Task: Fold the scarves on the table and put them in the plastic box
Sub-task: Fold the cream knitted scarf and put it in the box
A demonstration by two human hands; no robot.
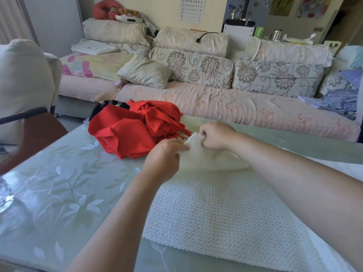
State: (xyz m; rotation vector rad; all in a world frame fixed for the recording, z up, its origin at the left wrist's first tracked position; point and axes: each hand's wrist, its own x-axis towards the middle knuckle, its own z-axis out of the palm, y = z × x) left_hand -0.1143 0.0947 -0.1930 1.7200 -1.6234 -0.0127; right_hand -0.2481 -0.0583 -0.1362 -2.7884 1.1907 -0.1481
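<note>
A white knitted scarf (220, 209) lies spread across the table in front of me, its far end lifted off the surface. My left hand (164, 160) pinches that raised end from the left. My right hand (215, 135) grips the same end from the right, fingers curled round the cloth. A crumpled red scarf (133, 130) with fringe lies in a heap just left of my hands, and a black-and-white striped cloth (106, 107) peeks out behind it. No plastic box is in view.
The table (59, 183) has a glossy floral cover. A brown chair (37, 132) stands at its left edge. A long sofa (216, 103) with cushions runs behind the table's far edge. Something glassy (5, 195) sits at the table's left side.
</note>
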